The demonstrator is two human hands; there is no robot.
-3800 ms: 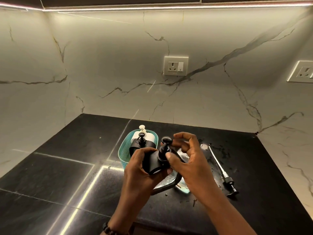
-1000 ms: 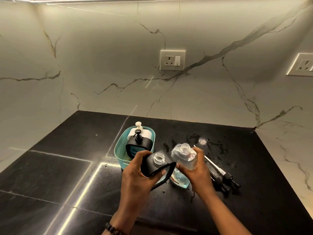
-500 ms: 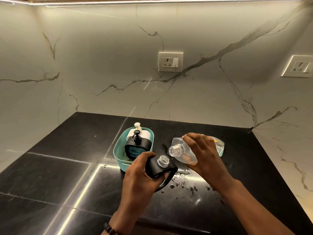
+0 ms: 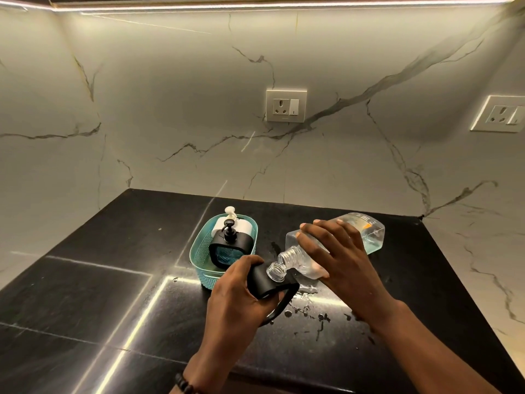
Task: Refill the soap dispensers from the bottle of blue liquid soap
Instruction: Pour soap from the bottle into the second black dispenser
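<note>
Pouring looks barely begun: your right hand (image 4: 338, 251) grips the tilted soap bottle (image 4: 355, 233), its neck meeting the open mouth of the black dispenser (image 4: 267, 280) clasped in your left hand (image 4: 235, 297). Two more dispensers wait capped in the teal basket (image 4: 199, 251), apparently unfilled; no stream shows.

A single head-worn wide-angle view looks forward and down from the person's standing place at the near edge of the dark bench (image 4: 85, 302). It faces the marble wall corner (image 4: 170, 109) behind, close above both hands, with straight lines bowed at the margins.
</note>
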